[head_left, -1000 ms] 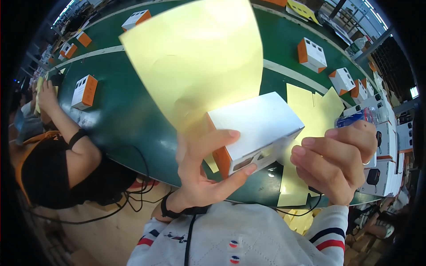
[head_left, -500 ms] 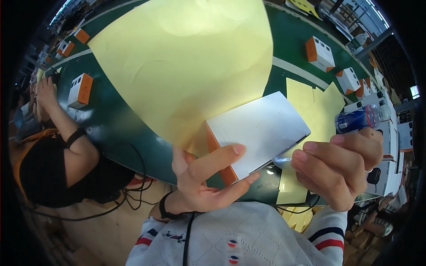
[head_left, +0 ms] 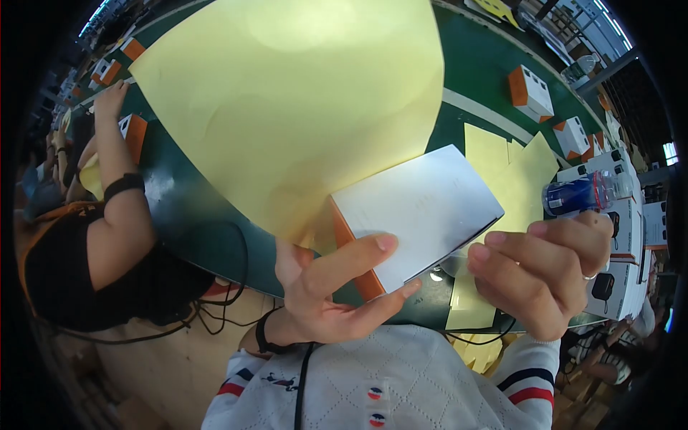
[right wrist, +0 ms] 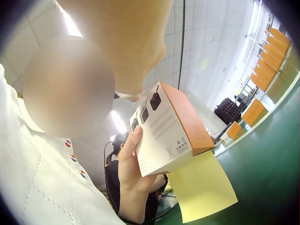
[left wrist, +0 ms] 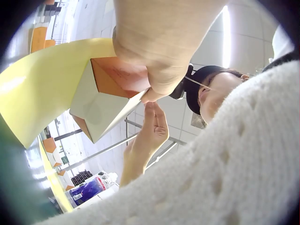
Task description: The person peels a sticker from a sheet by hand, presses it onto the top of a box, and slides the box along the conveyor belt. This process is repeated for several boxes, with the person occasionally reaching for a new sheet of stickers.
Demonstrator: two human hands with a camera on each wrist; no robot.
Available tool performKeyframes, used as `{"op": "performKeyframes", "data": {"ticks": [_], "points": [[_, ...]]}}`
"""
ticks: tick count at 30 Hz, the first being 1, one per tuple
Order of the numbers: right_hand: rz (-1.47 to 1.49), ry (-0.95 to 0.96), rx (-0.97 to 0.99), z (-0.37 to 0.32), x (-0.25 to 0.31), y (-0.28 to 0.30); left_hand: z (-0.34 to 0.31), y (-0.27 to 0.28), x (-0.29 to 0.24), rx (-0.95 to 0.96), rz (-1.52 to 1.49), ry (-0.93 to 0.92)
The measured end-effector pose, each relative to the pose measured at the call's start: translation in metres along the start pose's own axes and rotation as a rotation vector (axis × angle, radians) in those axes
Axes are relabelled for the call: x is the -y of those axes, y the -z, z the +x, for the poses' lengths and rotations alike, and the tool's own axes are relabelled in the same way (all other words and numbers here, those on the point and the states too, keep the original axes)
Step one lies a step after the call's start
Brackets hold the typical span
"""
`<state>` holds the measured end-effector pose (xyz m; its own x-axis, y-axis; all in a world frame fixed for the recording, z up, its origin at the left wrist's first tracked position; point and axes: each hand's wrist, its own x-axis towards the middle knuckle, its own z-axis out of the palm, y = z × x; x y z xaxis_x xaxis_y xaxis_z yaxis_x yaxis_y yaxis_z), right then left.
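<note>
My left hand (head_left: 326, 287) grips a white box with orange ends (head_left: 419, 215), its thumb and fingers around the near orange end. A large yellow sheet (head_left: 301, 107) stands out behind the box, its lower corner at the same hand. Black product pictures and small print show on the box face in the right wrist view, close by my right hand (right wrist: 124, 70). With fingers curled and tips together, that hand pinches a small clear film piece (head_left: 451, 265) at the box's right edge. The film is faint and partly hidden by the fingertips.
More yellow sheets (head_left: 494, 172) lie on the green table (head_left: 193, 193). A blue-labelled bottle (head_left: 573, 195) stands by stacked white boxes (head_left: 613, 287) at right. Similar boxes (head_left: 530, 93) line the far side. At left, another person's arm (head_left: 118, 143) reaches over a box (head_left: 134, 136).
The held box has turned its plain white face up and its printed side out of the head view. The yellow sheet has swung left. The other person's arm has moved to the box at left.
</note>
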<state>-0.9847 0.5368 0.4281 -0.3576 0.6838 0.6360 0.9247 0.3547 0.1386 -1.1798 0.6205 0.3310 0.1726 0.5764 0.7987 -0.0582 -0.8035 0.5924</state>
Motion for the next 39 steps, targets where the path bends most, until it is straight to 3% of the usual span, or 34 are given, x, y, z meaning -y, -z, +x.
{"op": "performKeyframes", "data": {"ticks": [10, 13, 16, 20, 24, 32, 39], "points": [[0.342, 0.014, -0.05, 0.018, -0.023, -0.02, 0.0, 0.005, 0.0, 0.052, 0.037, 0.07], [0.643, -0.179, -0.179, 0.012, -0.023, -0.033, -0.003, 0.008, 0.002, 0.078, 0.035, 0.091], [0.729, -0.218, -0.19, 0.01, -0.029, -0.031, -0.008, 0.006, 0.006, 0.089, 0.024, 0.105], [0.479, -0.002, -0.106, 0.007, -0.026, -0.028, -0.01, 0.008, 0.009, 0.121, 0.056, 0.101], [0.176, 0.014, -0.079, 0.003, -0.013, -0.018, -0.009, 0.01, 0.011, 0.165, 0.079, 0.094], [0.028, -0.019, 0.012, 0.004, -0.006, -0.012, -0.011, 0.002, 0.015, 0.075, 0.058, 0.048], [-0.002, 0.049, -0.016, -0.005, -0.013, -0.02, -0.013, 0.003, 0.019, 0.099, 0.03, 0.121]]}}
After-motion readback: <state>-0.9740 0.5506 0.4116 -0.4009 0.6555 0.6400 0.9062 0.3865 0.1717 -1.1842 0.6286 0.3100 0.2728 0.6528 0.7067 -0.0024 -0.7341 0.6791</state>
